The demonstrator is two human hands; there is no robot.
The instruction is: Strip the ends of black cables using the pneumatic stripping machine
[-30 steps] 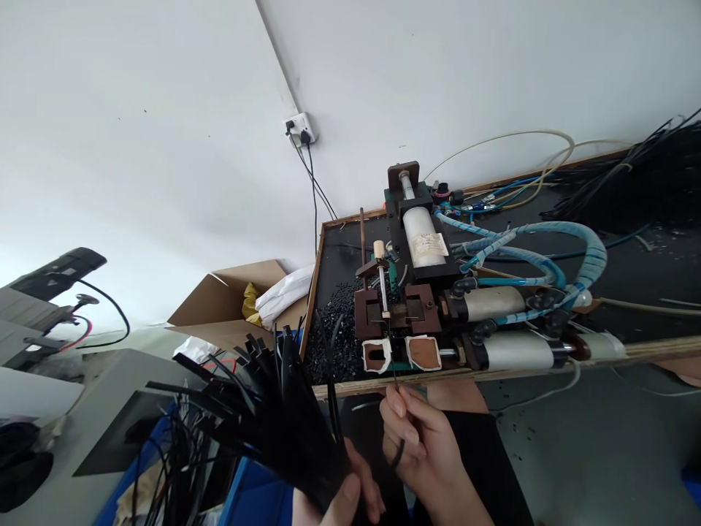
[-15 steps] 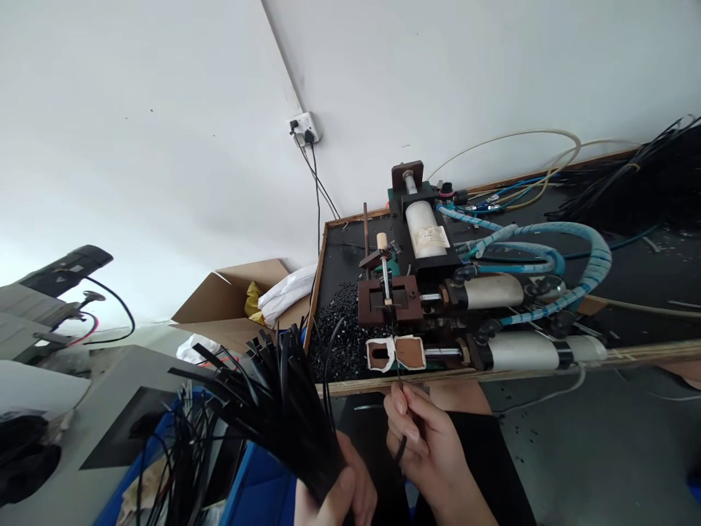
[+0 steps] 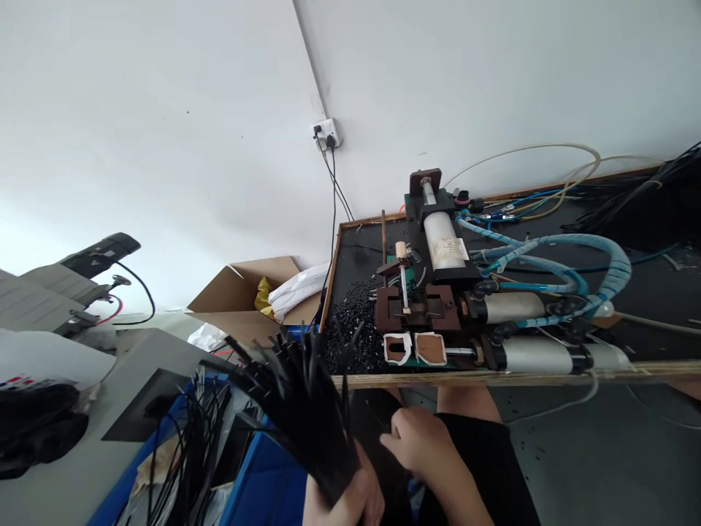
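Note:
My left hand (image 3: 350,491) is wrapped round a thick bundle of black cables (image 3: 307,416), whose ends fan up and to the left. My right hand (image 3: 419,442) is curled closed over my lap, below the bench edge. Its fingers face away, so whatever they hold is hidden. Just beyond stands a pneumatic machine with a brown clamp block (image 3: 419,308). In front of that, two padded jaws (image 3: 413,349) stand apart with a gap between them, and no cable shows in it.
Black offcuts (image 3: 350,329) cover the bench's left end. Silver air cylinders (image 3: 526,354) and blue hoses (image 3: 591,248) fill the right. A blue crate (image 3: 260,475) with loose cables and a cardboard box (image 3: 230,292) stand left. More black cables (image 3: 657,186) lie far right.
My right hand has drawn back from the padded jaws and turned over; the black cable it pinched no longer shows. The jaws and clamp block have opened. The view has shifted left.

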